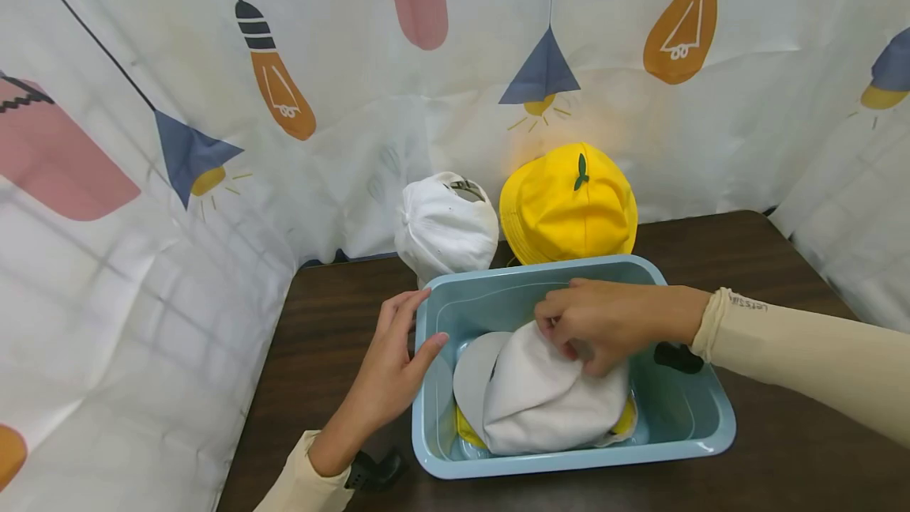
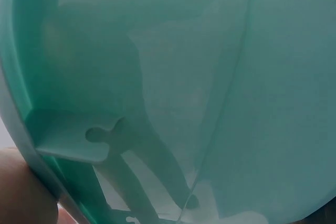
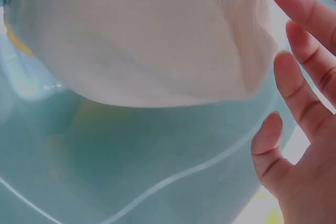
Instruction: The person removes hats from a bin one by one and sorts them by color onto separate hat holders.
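Note:
A white cap with a pale grey brim lies in a light blue plastic tub, on top of something yellow. My right hand reaches over the tub and pinches the cap's crown between thumb and index finger. In the right wrist view, the other fingers stand off the cap's cloth. At the tub's left rim is my left hand, its fingers extended and touching the edge, the thumb over the inside. The left wrist view mostly shows the tub's wall.
Behind the tub, a second white cap and a yellow bucket hat with a green sprout stand against the wall cloth printed with lamps. The tub sits on a dark wooden table.

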A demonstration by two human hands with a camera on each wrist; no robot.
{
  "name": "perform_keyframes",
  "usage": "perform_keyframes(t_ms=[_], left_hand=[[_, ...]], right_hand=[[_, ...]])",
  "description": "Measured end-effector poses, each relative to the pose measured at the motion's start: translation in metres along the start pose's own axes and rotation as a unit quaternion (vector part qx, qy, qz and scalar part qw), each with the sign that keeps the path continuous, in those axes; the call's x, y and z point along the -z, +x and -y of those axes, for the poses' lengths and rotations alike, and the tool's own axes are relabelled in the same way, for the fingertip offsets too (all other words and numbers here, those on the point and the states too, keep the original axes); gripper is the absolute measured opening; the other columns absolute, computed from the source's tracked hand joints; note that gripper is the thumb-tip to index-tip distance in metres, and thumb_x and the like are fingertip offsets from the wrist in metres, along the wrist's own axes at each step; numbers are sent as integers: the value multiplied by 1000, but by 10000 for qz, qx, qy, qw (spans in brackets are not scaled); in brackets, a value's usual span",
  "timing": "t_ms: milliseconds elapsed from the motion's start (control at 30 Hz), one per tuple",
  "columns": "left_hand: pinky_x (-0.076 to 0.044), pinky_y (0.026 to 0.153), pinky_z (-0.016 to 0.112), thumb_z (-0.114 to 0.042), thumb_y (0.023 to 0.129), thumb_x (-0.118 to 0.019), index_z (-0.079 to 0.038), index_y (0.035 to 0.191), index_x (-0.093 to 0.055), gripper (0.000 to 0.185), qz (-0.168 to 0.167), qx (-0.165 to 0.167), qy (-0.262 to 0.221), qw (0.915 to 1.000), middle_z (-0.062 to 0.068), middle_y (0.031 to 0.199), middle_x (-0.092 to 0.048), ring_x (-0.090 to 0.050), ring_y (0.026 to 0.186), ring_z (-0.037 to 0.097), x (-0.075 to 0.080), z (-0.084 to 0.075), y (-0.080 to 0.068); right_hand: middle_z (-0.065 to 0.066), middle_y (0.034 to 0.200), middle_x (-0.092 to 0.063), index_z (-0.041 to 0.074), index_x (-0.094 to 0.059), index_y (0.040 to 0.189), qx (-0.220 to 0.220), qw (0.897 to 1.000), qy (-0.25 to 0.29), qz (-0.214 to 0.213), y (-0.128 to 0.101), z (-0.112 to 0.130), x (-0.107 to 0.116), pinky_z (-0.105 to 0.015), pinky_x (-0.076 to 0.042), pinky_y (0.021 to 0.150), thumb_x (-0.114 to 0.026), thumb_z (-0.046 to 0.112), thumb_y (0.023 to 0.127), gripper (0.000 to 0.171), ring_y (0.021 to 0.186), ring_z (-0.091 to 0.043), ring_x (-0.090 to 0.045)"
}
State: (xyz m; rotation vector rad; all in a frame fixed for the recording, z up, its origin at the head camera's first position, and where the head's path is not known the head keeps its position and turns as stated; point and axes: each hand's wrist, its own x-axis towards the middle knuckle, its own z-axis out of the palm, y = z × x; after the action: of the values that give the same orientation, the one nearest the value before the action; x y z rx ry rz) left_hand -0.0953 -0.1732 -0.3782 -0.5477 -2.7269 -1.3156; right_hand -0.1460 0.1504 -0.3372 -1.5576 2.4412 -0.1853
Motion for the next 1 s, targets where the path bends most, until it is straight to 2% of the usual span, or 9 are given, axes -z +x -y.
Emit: perform_keyframes(t_ms=[167, 267, 500, 767, 1000], left_hand=[[-61, 91, 44, -26, 100, -68, -9, 154, -41, 63, -42, 2, -12, 10000, 14, 150, -37, -60, 121, 34, 0, 0, -2], [-61, 90, 43, -26, 100, -68, -9, 153, -41, 62, -39, 19, -44, 10000, 14, 150, -36, -61, 121, 34, 0, 0, -2], [-62, 89, 40, -25, 100, -68, -9, 154, -41, 62, -2, 68, -124, 9999, 14, 151, -36, -60, 121, 33, -2, 1, -1], [-62, 88, 39, -25, 100, -67, -11, 154, -40, 62, 6, 105, -172, 9998, 14, 152, -35, -59, 121, 33, -2, 2, -1], [-62, 87, 37, -25, 101, -66, -11, 155, -39, 62, -29, 81, -210, 9997, 15, 152, -35, -60, 120, 33, -2, 2, -2]], right_hand=[[16, 96, -51, 30, -66, 78, 55, 9976, 533, -448, -7, 1, 15, -22, -47, 78, -88, 22, 71, 24, 90, -2, -50], [15, 96, -51, 28, -67, 79, 115, 9938, 815, -748, -11, -1, 22, -19, -50, 74, -87, 18, 72, 24, 86, -5, -54], [16, 103, -51, 30, -66, 83, -243, 9878, 1192, -974, -22, -5, 33, -20, -53, 78, -86, 16, 76, 25, 95, -5, -55], [15, 105, -52, 30, -66, 84, -419, 9815, 1240, -1398, -26, -5, 47, -25, -57, 81, -87, 17, 76, 26, 99, -2, -53], [16, 105, -52, 32, -67, 83, -380, 9733, 830, -2105, -33, -4, 68, -25, -54, 77, -87, 13, 74, 30, 100, -3, -51]])
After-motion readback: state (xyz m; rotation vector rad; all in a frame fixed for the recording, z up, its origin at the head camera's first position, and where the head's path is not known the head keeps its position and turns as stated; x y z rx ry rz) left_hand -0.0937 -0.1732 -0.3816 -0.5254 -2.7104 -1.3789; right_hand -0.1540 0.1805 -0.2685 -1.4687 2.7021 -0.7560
